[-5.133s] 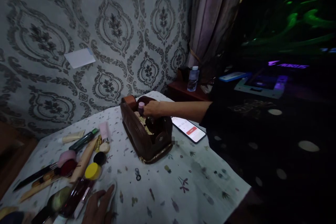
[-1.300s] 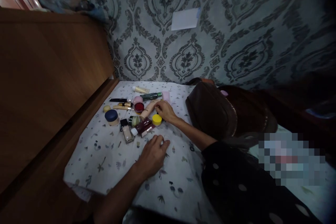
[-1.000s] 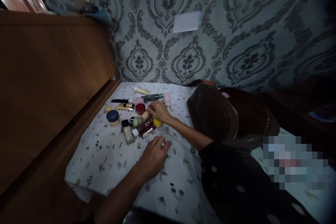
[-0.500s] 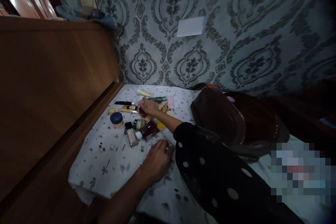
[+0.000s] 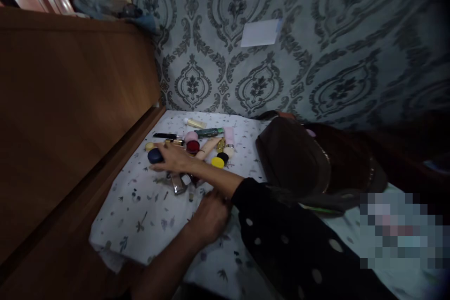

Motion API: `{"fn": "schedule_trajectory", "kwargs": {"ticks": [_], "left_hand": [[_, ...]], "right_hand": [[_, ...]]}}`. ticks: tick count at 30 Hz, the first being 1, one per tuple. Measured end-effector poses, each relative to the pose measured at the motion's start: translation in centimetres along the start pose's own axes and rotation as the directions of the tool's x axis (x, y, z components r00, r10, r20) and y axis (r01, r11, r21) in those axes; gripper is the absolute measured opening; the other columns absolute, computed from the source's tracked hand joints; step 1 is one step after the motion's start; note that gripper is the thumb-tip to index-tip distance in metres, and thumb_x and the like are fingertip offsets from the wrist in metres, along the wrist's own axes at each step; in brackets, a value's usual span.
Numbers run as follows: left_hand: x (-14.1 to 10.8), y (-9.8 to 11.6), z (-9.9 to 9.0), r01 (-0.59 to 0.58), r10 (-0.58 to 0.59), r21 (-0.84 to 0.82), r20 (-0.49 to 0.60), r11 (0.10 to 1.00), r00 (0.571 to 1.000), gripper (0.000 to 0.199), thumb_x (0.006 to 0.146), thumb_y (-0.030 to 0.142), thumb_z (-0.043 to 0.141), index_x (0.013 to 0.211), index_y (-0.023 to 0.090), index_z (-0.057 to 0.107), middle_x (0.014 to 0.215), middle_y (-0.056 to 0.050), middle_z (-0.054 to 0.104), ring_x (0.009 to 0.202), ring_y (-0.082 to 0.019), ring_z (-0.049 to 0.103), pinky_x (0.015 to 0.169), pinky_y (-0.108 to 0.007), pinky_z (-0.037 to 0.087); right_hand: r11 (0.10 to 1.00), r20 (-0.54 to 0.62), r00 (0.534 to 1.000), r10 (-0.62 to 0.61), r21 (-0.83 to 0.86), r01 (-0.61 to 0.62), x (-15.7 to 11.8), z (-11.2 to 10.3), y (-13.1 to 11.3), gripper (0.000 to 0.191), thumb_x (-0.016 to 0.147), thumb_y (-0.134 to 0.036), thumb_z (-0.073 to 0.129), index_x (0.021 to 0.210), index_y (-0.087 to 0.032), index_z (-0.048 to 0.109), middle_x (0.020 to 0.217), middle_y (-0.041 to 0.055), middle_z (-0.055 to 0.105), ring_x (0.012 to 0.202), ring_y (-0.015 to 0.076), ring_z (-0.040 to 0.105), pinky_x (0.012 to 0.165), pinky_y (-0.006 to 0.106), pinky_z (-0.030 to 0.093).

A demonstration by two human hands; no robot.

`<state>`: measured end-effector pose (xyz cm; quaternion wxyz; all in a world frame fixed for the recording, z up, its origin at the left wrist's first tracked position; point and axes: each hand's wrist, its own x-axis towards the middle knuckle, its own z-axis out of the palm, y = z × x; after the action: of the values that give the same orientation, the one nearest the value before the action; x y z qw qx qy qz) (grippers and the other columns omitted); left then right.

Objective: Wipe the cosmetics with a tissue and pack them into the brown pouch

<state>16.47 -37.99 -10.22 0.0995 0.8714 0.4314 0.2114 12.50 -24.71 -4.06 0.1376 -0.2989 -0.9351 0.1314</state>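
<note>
The right hand [image 5: 174, 158] is at the left end of a spread of cosmetics, fingers and thumb parted around a blue-lidded jar [image 5: 154, 155]; whether the skin touches the lid, I cannot tell. The jar is on the printed cloth [image 5: 116, 225], just beside a small yellow round piece [image 5: 149, 146]. The left hand [image 5: 213, 215] rests nearer the wearer, loosely curled and partly behind the right forearm; I cannot tell whether it holds anything. Just beyond it are a glass foundation bottle [image 5: 178, 186] and a white-capped dark red bottle [image 5: 192, 180].

As for progress, the handling looks incomplete: the jar does not appear lifted, and more than 10 pieces lie loose. Among them are a pale yellow tube [image 5: 195, 123], a green tube [image 5: 206, 133], a pink tube [image 5: 228, 136], a beige tube [image 5: 208, 147], a dark red jar [image 5: 193, 146], and a yellow lid [image 5: 217, 162] next to a black lid [image 5: 222, 156].

Well to the right sits 1 brown bag [image 5: 290, 157], with a pink piece [image 5: 311, 132] showing at its top. What else is inside is hidden, so how much is done there cannot be judged.
</note>
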Motion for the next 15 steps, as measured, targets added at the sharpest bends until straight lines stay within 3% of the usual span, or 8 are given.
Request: {"fn": "schedule_trajectory", "kwargs": {"ticks": [2, 5, 10, 15], "left_hand": [[-0.2, -0.5, 0.6, -0.068, 0.051, -0.156, -0.110, 0.985, 0.993, 0.033, 0.083, 0.010, 0.049, 0.111, 0.016, 0.065, 0.116, -0.013, 0.068, 0.110, -0.027, 0.061, 0.098, -0.044, 0.051], [-0.2, -0.7, 0.7, -0.139, 0.066, -0.323, -0.227, 0.936, 0.972, 0.031, 0.085, 0.013, 0.045, 0.101, 0.018, 0.070, 0.105, -0.010, 0.073, 0.102, -0.025, 0.067, 0.094, -0.043, 0.053], [-0.3, -0.5, 0.3, -0.069, -0.013, -0.405, -0.197, 0.912, 0.980, 0.039, 0.089, 0.019, 0.035, 0.107, 0.019, 0.070, 0.110, -0.011, 0.073, 0.108, -0.026, 0.065, 0.097, -0.047, 0.053], [-1.4, -1.8, 2.1, 0.106, -0.191, -0.420, -0.164, 0.901, 0.968, 0.039, 0.088, 0.027, 0.040, 0.114, 0.021, 0.069, 0.106, -0.010, 0.075, 0.102, -0.028, 0.066, 0.093, -0.047, 0.055]], "right_hand": [[0.998, 0.067, 0.998, 0.006, 0.066, -0.011, 0.1, 1.2, -1.2, 0.075, 0.081, -0.060, 0.065, 0.140, -0.024, 0.039, 0.124, 0.0138, 0.054, 0.106, 0.0311, 0.060, 0.085, 0.043, 0.051], [0.993, 0.022, 0.997, 0.074, 0.090, -0.076, 0.2, 2.2, -1.4, 0.056, 0.087, -0.046, 0.062, 0.136, -0.027, 0.042, 0.121, 0.0102, 0.056, 0.106, 0.0287, 0.061, 0.083, 0.040, 0.052], [0.999, -0.022, 1.000, 0.015, 0.050, -0.014, -0.3, 2.3, -0.7, 0.053, 0.086, -0.045, 0.061, 0.132, -0.024, 0.043, 0.124, 0.0107, 0.057, 0.109, 0.0314, 0.062, 0.081, 0.042, 0.054], [0.997, 0.006, 1.000, 0.019, 0.080, -0.020, 0.3, 2.5, -1.4, 0.064, 0.080, -0.054, 0.065, 0.130, -0.020, 0.043, 0.120, 0.0143, 0.059, 0.104, 0.0325, 0.063, 0.072, 0.040, 0.057]]}}
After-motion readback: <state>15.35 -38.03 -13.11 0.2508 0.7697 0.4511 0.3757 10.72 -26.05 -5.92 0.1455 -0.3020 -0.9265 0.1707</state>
